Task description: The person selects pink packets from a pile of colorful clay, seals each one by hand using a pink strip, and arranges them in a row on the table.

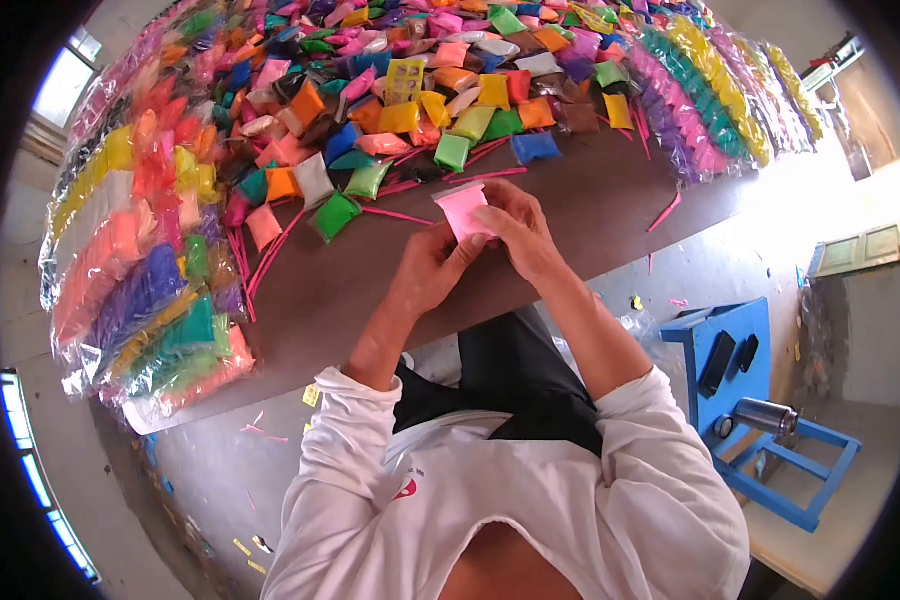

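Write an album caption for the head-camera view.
Left hand and right hand hold a small pink packet before a heap of colourful packets on a brown table.

Daylit interior, barrel-distorted.
Glare whitens the right beyond the table (590,215); far-left window (66,88) glows; corners fall to black.

- One head-worn view, looking forward and steeply down over the white shirt (540,478).
- Close to the near edge of the table (610,205), the left hand (430,265) and right hand (520,228) just above mid-frame.
- Wide, rounded field; the table's near-left corner falls at lower left.
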{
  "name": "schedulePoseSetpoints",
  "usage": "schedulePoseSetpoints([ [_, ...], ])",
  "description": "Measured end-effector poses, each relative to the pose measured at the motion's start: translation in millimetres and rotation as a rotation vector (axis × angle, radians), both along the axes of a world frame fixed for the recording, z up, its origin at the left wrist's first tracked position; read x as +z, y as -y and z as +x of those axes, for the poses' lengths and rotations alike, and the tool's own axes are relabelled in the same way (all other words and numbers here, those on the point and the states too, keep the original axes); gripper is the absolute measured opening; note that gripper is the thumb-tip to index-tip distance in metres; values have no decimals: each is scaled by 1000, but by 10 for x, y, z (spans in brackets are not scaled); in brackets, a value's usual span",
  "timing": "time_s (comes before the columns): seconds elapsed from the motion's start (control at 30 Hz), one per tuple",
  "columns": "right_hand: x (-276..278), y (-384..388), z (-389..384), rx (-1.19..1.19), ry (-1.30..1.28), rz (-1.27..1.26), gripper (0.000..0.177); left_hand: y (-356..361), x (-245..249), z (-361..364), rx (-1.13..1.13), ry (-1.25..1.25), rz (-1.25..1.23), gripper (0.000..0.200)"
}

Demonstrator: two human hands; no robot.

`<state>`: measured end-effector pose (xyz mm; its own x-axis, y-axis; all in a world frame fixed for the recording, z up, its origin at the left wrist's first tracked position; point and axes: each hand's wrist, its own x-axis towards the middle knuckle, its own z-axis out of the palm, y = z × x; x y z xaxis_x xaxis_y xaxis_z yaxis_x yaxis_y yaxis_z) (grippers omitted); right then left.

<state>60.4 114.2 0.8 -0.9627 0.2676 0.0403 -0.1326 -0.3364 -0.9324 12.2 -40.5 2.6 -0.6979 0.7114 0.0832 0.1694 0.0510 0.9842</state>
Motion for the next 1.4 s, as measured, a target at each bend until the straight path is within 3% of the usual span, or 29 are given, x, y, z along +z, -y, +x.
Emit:
schedulePoseSetpoints([
  [0.1, -54, -20, -3, 101, 6, 170, 20, 40, 39, -8, -3, 19, -74, 33],
  [0.23, -68, -37, 6, 122, 33, 142, 20, -45, -39, 8, 41, -67, 126, 37],
  [0.33, -31, -71, 27, 178, 69, 84, 19, 58, 123, 15, -30, 101, 8, 39],
  [0.53, -109, -20, 14, 62, -51, 162, 18, 65, -65, -39, -58, 102, -15, 38],
  [0.63, -41, 19, 18, 56, 74, 187, 21, 84, -61, -55, -59, 147, 28, 36],
  [0.73, -4, 46, 24, 23, 34, 184, 23, 32, -71, -39, -20, 67, 91, 38],
  [0.93, -97, 8, 38, 7, -29, 127, 22, 39, -114, -53, -72, -32, -21, 32],
  [1.17, -9, 26, 47, 41, 15, 241, 25, -3, -182, -24, -32, -90, 61, 29],
  [1.4, -164, -39, 36, 43, 36, 88, 23, 88, 42, -31, -18, -142, -126, 39],
])
